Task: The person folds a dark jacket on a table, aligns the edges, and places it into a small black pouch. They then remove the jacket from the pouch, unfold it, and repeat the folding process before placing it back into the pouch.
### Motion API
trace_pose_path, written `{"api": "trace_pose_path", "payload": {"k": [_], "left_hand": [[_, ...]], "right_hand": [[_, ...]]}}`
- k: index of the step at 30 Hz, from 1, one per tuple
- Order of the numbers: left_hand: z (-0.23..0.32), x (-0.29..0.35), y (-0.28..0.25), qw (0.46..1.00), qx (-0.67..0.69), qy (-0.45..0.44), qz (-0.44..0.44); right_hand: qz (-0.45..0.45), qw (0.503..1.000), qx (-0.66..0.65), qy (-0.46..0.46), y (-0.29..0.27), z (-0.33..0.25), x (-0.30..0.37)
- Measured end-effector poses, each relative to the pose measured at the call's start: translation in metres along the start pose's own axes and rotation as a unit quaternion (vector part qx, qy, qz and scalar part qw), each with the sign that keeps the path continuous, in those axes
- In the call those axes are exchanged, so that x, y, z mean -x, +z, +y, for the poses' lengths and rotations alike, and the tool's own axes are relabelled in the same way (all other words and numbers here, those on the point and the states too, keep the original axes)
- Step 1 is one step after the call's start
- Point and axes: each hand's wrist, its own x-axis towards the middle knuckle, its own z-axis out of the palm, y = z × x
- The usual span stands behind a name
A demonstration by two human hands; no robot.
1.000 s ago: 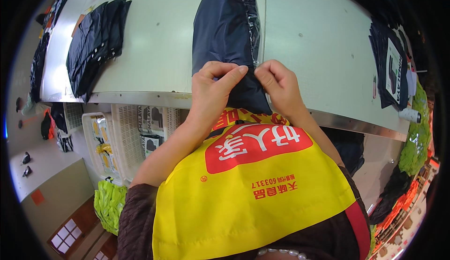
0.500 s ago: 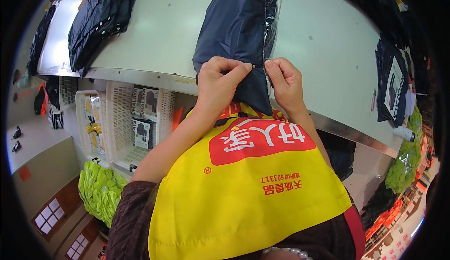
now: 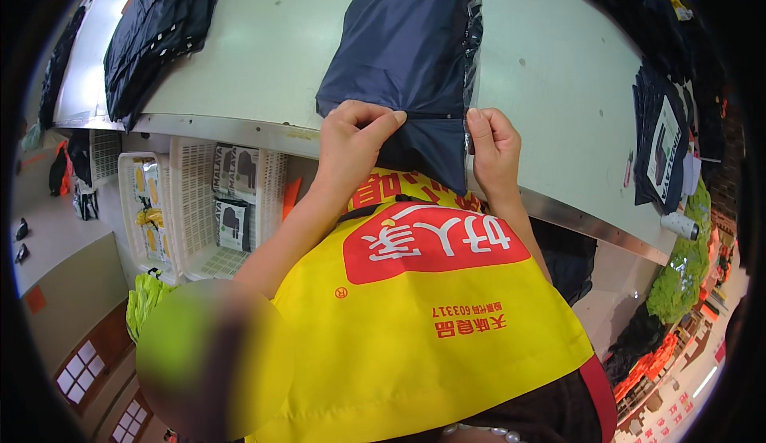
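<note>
A dark navy folded fabric piece in a clear plastic bag (image 3: 403,44) lies on the worktable, its near end hanging over the table's edge against my yellow apron (image 3: 415,331). A dark seal-like line (image 3: 435,116) crosses the bag near that end. My left hand (image 3: 351,144) is closed in a pinch at the left part of this line, thumb and forefinger together. At the line's right end, my right hand (image 3: 495,152) pinches the bag's crinkled clear side edge. Anything small between the left fingertips is hidden.
Dark folded garments (image 3: 163,40) lie on the table at left, and a stack of packed dark goods (image 3: 658,144) at right. Below the metal table edge (image 3: 231,128) stands a white basket (image 3: 179,227) with printed packages. A pen (image 3: 628,168) lies near the right stack.
My left hand has slid left along the line, widening the gap between my hands. The right hand keeps its pinch at the side edge. A blurred round patch now covers the lower left.
</note>
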Motion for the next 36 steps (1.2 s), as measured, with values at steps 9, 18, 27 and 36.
{"api": "trace_pose_path", "payload": {"k": [9,18,27,36], "left_hand": [[-0.006,-0.01,0.006,0.985,-0.163,0.05,-0.039],[-0.021,-0.003,0.027,0.884,-0.342,0.292,-0.124],[-0.031,-0.015,0.036,0.801,-0.39,0.436,-0.127],[-0.031,-0.015,0.041,0.816,-0.373,0.428,-0.115]], "right_hand": [[0.032,0.999,0.036,0.005,-0.024,0.029,-0.002],[-0.029,0.94,0.329,-0.09,-0.054,0.018,-0.003],[-0.173,0.875,0.369,-0.263,-0.057,0.03,-0.022],[-0.27,0.842,0.341,-0.318,-0.057,0.023,-0.043]]}}
